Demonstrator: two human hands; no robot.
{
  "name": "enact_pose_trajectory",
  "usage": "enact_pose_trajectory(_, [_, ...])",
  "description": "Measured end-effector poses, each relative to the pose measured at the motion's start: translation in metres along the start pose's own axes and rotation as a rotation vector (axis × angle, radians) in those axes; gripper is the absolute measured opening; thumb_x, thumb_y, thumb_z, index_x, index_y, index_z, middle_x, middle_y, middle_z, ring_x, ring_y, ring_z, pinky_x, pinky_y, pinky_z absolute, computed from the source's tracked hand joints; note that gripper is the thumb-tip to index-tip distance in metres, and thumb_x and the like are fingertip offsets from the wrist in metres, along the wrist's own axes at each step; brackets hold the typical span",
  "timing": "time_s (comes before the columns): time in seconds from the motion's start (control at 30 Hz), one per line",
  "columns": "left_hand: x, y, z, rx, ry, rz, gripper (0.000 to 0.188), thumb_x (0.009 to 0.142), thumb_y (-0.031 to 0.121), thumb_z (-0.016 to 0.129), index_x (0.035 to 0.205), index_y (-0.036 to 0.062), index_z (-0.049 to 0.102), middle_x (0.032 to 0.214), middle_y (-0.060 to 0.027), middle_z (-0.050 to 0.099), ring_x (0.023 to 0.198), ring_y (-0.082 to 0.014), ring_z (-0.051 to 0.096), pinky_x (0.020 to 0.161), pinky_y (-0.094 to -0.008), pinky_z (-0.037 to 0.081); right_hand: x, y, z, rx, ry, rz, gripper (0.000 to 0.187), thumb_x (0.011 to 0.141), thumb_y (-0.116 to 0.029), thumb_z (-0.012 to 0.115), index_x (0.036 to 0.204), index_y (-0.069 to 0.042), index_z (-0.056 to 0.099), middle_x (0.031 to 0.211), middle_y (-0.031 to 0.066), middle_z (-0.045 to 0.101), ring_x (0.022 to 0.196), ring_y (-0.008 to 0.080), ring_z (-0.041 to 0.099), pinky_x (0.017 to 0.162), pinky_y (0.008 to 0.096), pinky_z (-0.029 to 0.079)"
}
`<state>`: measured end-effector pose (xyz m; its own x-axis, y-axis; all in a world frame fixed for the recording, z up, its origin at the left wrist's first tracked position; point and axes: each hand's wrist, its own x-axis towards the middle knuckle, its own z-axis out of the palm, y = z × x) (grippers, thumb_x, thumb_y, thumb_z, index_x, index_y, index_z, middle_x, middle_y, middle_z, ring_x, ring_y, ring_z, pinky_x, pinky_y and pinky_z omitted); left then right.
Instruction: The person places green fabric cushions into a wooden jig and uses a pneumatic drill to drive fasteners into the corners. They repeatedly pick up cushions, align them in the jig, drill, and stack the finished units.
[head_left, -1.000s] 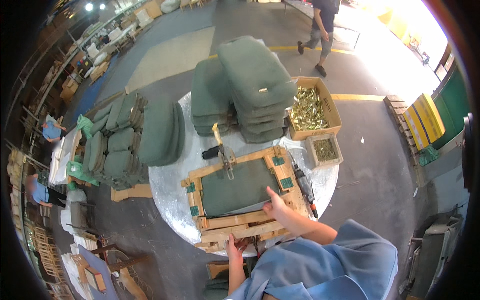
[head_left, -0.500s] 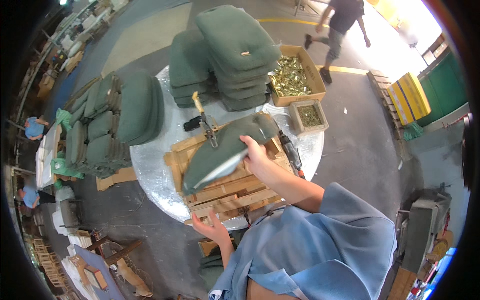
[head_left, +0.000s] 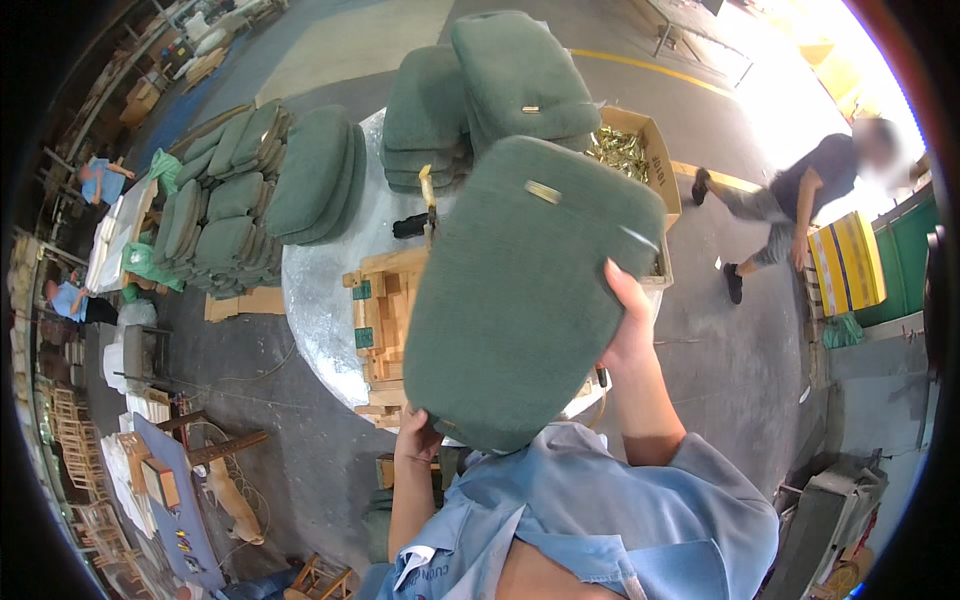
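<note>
I hold a green seat cushion [head_left: 520, 290] lifted up off the table, tilted toward me. My right hand [head_left: 630, 320] grips its right edge. My left hand [head_left: 415, 440] holds its lower left corner from below. Under the cushion sits a wooden frame jig [head_left: 385, 320] on a round metal table [head_left: 320, 300]. A small tag shows on the cushion's top.
Stacks of green cushions [head_left: 480, 80] stand at the table's far side, more cushions [head_left: 260, 190] on the left. A cardboard box of brass parts [head_left: 630, 150] sits at the right. A tool [head_left: 428, 200] lies by the jig. A person [head_left: 800, 190] walks at the right.
The cushion has come up out of the wooden frame and now stands raised in both hands, close to the camera. The person in the background has moved right.
</note>
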<state>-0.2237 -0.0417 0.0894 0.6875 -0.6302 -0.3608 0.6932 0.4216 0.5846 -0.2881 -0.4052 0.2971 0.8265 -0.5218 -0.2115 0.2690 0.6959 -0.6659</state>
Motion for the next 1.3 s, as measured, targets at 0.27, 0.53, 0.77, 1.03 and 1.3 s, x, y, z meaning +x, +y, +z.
enact_pose_trajectory(0.27, [0.052,0.066,0.034,-0.036,0.22,0.3,0.055,0.103,0.03,0.07,0.149,0.002,0.058,0.141,-0.0133,0.068,0.128,-0.0306,0.068,0.106,-0.0474,0.057,0.061,0.03,-0.011,-0.312,-0.204,0.025,0.056,0.109,-0.039,0.066,0.155,-0.012,0.05,0.145,0.0091,0.064,0.124,0.0191,0.063,0.103,0.038,0.051])
enact_pose_trajectory(0.53, [0.312,0.265,0.085,0.155,0.185,0.442,0.043,0.106,0.033,0.069,0.137,0.0033,0.064,0.127,-0.0121,0.074,0.111,-0.0268,0.074,0.095,-0.0425,0.061,0.025,0.093,-0.109,-0.443,0.12,0.437,0.044,0.111,-0.03,0.063,0.149,-0.008,0.057,0.134,0.0101,0.07,0.109,0.0205,0.074,0.095,0.035,0.057])
enact_pose_trajectory(0.77, [0.531,0.336,0.121,0.139,-0.152,0.303,0.043,0.105,0.028,0.072,0.136,-0.0008,0.062,0.125,-0.0147,0.073,0.113,-0.0308,0.074,0.1,-0.0481,0.06,0.037,0.108,-0.151,-0.322,0.392,0.434,0.042,0.111,-0.031,0.063,0.146,-0.008,0.059,0.125,0.0067,0.072,0.102,0.017,0.075,0.09,0.0329,0.058])
enact_pose_trajectory(1.03, [0.56,0.286,0.142,0.695,0.112,0.117,0.053,0.1,0.047,0.077,0.132,0.0059,0.067,0.122,-0.0123,0.074,0.11,-0.0256,0.075,0.086,-0.0436,0.065,0.061,0.139,-0.156,-0.379,0.394,0.603,0.038,0.112,-0.029,0.06,0.145,-0.01,0.058,0.123,0.0049,0.072,0.103,0.0199,0.075,0.089,0.0347,0.058])
enact_pose_trajectory(1.3, [0.519,0.305,0.016,0.58,0.911,0.691,0.056,0.091,0.044,0.087,0.112,-0.0025,0.065,0.09,-0.0113,0.066,0.066,-0.0214,0.066,0.058,-0.0345,0.056,0.045,0.145,-0.158,-0.495,0.348,0.775,0.042,0.112,-0.033,0.061,0.145,-0.008,0.056,0.125,0.0073,0.071,0.088,0.0203,0.076,0.072,0.032,0.06])
